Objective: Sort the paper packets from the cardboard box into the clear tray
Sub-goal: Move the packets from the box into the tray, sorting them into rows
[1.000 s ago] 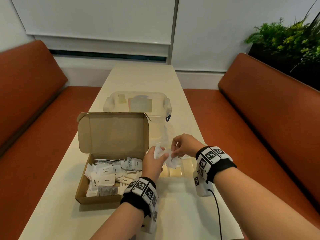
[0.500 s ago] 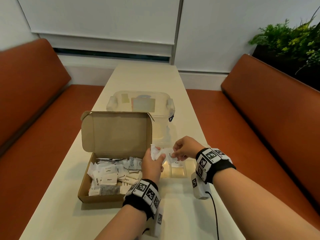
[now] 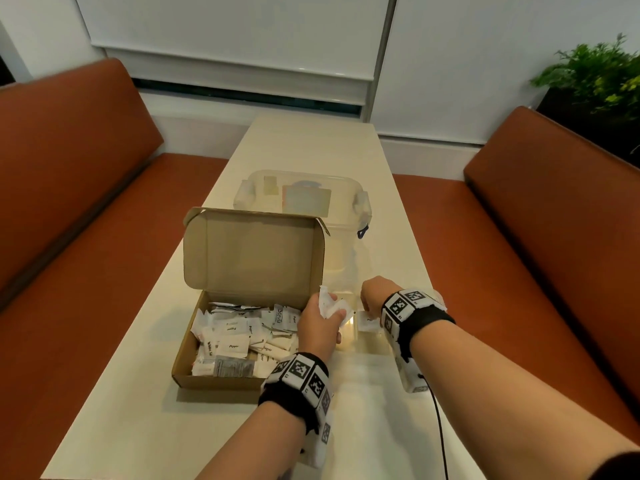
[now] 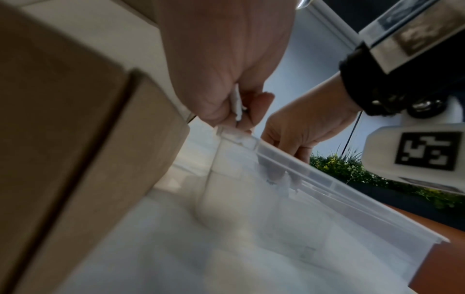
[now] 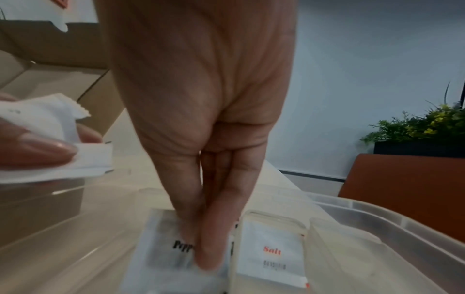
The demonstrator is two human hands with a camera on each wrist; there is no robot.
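Observation:
The open cardboard box (image 3: 221, 379) holds several white paper packets (image 3: 239, 337). To its right stands the clear tray (image 3: 348, 348), divided into compartments. My left hand (image 3: 332, 315) hovers over the tray's left end and grips a small bunch of packets (image 3: 327, 304); their edge (image 4: 236, 103) shows between its fingers. My right hand (image 3: 369, 311) reaches down into the tray, its fingertips (image 5: 208, 256) pinching a Pepper packet (image 5: 163, 248) low in one compartment. A Salt packet (image 5: 271, 256) lies in the neighbouring compartment.
A lidded clear storage bin (image 3: 301, 199) stands behind the box's raised lid (image 3: 256, 251). The long cream table (image 3: 346, 427) runs between two orange benches (image 3: 69, 202). A green plant (image 3: 599, 74) sits at the far right.
My right hand took a packet from the bunch in my left hand and lowered it into the tray. The left hand stayed over the tray's left end.

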